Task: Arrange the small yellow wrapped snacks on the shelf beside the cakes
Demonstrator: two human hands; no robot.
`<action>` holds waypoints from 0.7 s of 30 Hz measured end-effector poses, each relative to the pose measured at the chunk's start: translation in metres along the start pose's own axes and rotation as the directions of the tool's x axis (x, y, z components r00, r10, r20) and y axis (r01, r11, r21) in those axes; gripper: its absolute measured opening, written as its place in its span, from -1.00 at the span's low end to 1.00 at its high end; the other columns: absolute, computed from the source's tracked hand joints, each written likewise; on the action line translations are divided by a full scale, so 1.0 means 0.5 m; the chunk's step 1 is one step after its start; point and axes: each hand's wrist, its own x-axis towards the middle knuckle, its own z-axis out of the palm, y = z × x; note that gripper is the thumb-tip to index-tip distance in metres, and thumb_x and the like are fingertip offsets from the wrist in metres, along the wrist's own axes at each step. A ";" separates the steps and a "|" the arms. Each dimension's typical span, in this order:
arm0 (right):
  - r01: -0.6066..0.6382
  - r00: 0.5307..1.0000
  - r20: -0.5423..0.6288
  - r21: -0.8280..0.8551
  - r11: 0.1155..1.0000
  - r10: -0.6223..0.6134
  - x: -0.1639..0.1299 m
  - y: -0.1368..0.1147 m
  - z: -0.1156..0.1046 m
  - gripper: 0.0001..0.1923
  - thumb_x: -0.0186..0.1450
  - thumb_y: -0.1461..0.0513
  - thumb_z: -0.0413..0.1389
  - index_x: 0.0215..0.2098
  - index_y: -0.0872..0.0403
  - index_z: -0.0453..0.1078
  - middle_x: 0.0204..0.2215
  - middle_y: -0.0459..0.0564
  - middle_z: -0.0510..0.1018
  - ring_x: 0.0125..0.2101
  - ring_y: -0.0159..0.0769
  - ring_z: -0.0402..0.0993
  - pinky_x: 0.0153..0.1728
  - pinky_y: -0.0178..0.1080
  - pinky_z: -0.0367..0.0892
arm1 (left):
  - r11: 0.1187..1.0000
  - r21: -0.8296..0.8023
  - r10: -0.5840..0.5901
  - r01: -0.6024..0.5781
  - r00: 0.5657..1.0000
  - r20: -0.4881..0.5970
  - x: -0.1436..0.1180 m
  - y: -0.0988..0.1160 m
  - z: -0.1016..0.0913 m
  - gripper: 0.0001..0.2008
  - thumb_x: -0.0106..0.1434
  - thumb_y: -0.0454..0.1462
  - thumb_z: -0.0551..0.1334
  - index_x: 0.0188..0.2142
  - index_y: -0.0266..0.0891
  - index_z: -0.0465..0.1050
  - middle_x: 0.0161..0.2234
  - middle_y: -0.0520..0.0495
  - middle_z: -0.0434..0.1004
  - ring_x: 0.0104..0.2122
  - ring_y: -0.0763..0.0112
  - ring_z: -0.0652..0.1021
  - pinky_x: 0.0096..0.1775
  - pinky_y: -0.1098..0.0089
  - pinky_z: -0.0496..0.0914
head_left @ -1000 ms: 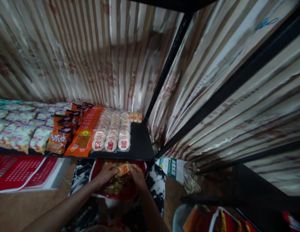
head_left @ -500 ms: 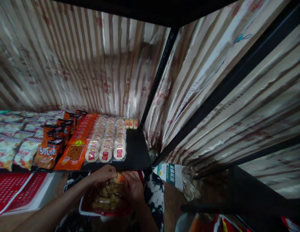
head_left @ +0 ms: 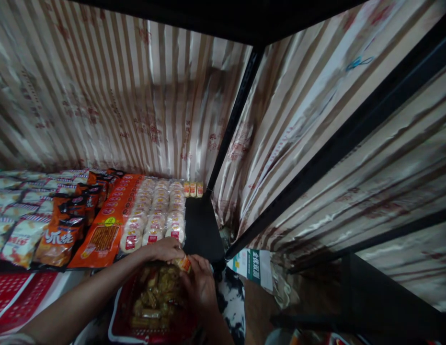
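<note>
A small wrapped snack packet (head_left: 182, 263) with an orange and yellow label is pinched between my two hands, just in front of the black shelf edge. My left hand (head_left: 164, 249) closes on its left side, and my right hand (head_left: 201, 282) grips it from the right. Beneath my hands is a red basket (head_left: 114, 322) with a white rim, holding several gold-wrapped packets (head_left: 153, 302). Three similar small packets (head_left: 193, 189) stand in a row at the back right of the shelf (head_left: 203, 235).
Rows of round white crackers (head_left: 154, 211), an orange snack sheet (head_left: 100, 230), brown-orange bags (head_left: 61, 239) and white bags (head_left: 23, 239) fill the shelf leftward. A black post (head_left: 233, 124) rises at its corner. Another red basket (head_left: 14, 292) sits lower left. Striped curtain (head_left: 154, 96) hangs behind.
Both hands have risen from the basket toward the shelf edge with the packet, now tilted. The view has shifted slightly, and more of the basket's contents shows.
</note>
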 end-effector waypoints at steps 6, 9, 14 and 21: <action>-0.014 0.997 -0.075 0.005 1.000 0.014 0.016 0.027 0.020 -0.56 0.28 0.17 0.04 0.11 0.13 0.22 -0.11 0.11 0.48 -0.13 -0.15 0.39 -0.11 -0.09 0.34 | 1.000 0.015 0.025 -0.025 1.000 -0.002 0.055 0.011 -0.022 -0.75 0.02 -0.13 0.06 -0.56 -0.26 0.37 -0.65 0.06 0.34 -0.59 0.46 0.39 -0.51 0.50 0.23; -0.030 0.988 -0.154 -0.012 0.999 0.027 0.030 0.041 0.026 -0.60 0.29 0.18 0.03 0.07 0.14 0.24 -0.14 0.13 0.49 -0.15 -0.14 0.40 -0.12 -0.07 0.34 | 0.994 0.087 0.073 -0.071 0.997 -0.018 0.088 0.014 -0.034 -0.74 0.04 -0.14 0.07 -0.57 -0.27 0.40 -0.66 0.05 0.35 -0.60 0.46 0.39 -0.53 0.50 0.21; -0.035 0.973 -0.228 -0.045 0.998 0.024 0.053 0.065 0.036 -0.60 0.30 0.16 0.02 0.07 0.13 0.24 -0.15 0.13 0.49 -0.17 -0.14 0.40 -0.18 -0.10 0.36 | 0.983 0.175 0.057 -0.048 0.997 -0.048 0.121 0.036 -0.049 -0.72 0.05 -0.15 0.07 -0.53 -0.28 0.46 -0.64 0.03 0.41 -0.60 0.46 0.39 -0.53 0.50 0.19; -0.120 0.956 -0.275 -0.046 0.992 0.103 0.087 0.092 0.059 -0.62 0.32 0.10 -0.04 -0.01 0.16 0.31 -0.20 0.15 0.52 -0.20 -0.14 0.40 -0.20 -0.11 0.36 | 0.983 0.181 0.037 -0.020 0.995 -0.093 0.150 0.060 -0.062 -0.75 0.08 -0.19 0.07 -0.52 -0.28 0.44 -0.63 0.06 0.37 -0.60 0.52 0.37 -0.56 0.55 0.16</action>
